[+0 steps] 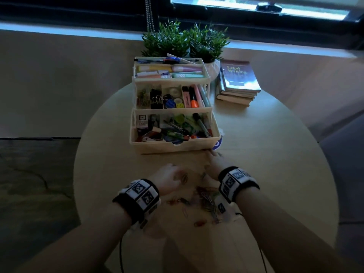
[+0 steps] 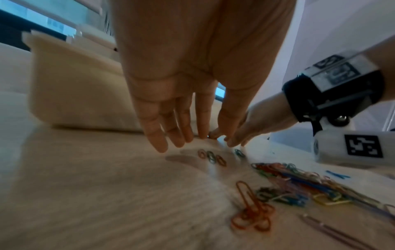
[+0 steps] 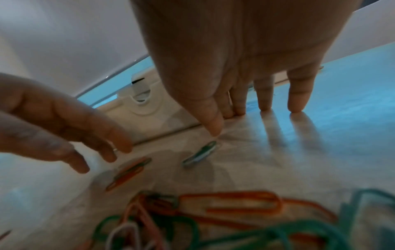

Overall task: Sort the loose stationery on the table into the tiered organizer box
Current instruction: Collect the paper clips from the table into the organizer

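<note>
Coloured paper clips (image 1: pixel 206 198) lie loose on the round table (image 1: pixel 275 164), near me. The cream tiered organizer box (image 1: pixel 174 107) stands open behind them, its three trays holding pens, highlighters, binder clips and mixed bits. My left hand (image 1: pixel 170 177) hovers with straight fingers (image 2: pixel 156 135) over three small clips (image 2: pixel 211 156) and holds nothing. My right hand (image 1: pixel 213 160) is open, its fingertips (image 3: pixel 265 104) on the table by the box front (image 3: pixel 166 116). A teal clip (image 3: pixel 200 154) lies just below its thumb. The main heap (image 2: pixel 299 184) lies under my right wrist.
A stack of books (image 1: pixel 238 83) sits at the table's back right. Two potted plants (image 1: pixel 185 40) stand behind the box. A blue and white object (image 1: pixel 218 143) peeks out at the box's right front corner. Orange clips (image 2: pixel 252 214) lie apart from the heap.
</note>
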